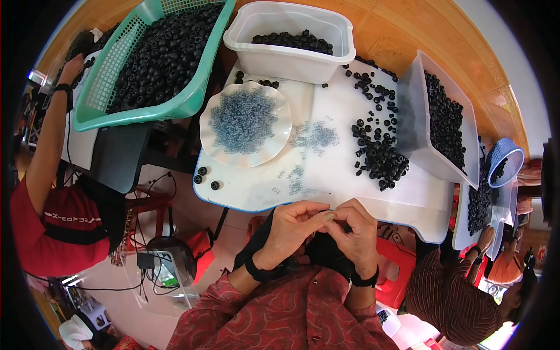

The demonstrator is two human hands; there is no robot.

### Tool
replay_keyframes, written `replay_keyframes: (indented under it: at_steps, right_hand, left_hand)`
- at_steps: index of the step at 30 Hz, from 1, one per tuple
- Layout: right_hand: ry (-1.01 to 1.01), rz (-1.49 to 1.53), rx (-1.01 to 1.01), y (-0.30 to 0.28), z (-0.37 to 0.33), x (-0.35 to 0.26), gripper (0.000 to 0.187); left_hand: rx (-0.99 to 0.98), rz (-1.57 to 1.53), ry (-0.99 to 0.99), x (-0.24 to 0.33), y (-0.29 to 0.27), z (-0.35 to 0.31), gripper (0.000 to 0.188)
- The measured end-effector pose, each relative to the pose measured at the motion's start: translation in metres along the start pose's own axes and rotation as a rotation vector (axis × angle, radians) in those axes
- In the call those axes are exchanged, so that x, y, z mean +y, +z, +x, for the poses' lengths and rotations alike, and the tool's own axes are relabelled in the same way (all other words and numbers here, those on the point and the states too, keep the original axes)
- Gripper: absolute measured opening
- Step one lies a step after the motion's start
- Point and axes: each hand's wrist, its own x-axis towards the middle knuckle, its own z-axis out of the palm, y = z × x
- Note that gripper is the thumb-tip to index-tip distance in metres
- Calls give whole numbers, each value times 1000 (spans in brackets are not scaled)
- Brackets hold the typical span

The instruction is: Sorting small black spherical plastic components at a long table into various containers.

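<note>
My left hand (pixel 287 231) and my right hand (pixel 354 232) meet just in front of the table's near edge. Both have thumb and fingers pinched together, tips almost touching. Whatever lies between the fingertips is too small or too covered to make out. Beyond them on the white table (pixel 248 189) are loose small clear ring-like pieces (pixel 294 179). A wavy-edged white plate (pixel 256 159) bears a heap of the same bluish clear pieces (pixel 242 118). To its right spreads a pile of small black round parts (pixel 382 160). A few black parts (pixel 214 185) sit near the left front edge.
A green basket (pixel 186 96) of black parts stands at far left. A white tub (pixel 286 63) and a translucent bin (pixel 411 111), both holding black parts, line the back and right. A small blue basket (pixel 506 149) is farther right. Other people sit on both sides.
</note>
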Motion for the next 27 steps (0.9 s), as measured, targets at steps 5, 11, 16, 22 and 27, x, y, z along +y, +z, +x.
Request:
replay_keyframes:
  at_steps: [5, 11, 16, 22, 27]
  right_hand:
    - [30, -24, -11, 0, 1, -4, 13]
    - [92, 48, 10, -4, 1, -9, 16]
    - [84, 89, 203, 7, -6, -2, 16]
    - [111, 260, 223, 29, -15, -8, 35]
    - [138, 241, 116, 39, -10, -26, 56]
  left_hand:
    - [-3, -15, -18, -2, -3, 1, 23]
    - [-11, -127, 45, -5, -5, 4, 24]
    - [-66, -281, 50, -1, -9, 7, 25]
    - [-154, -388, 166, -4, -15, 8, 28]
    - [-194, -468, 122, 5, -12, 3, 30]
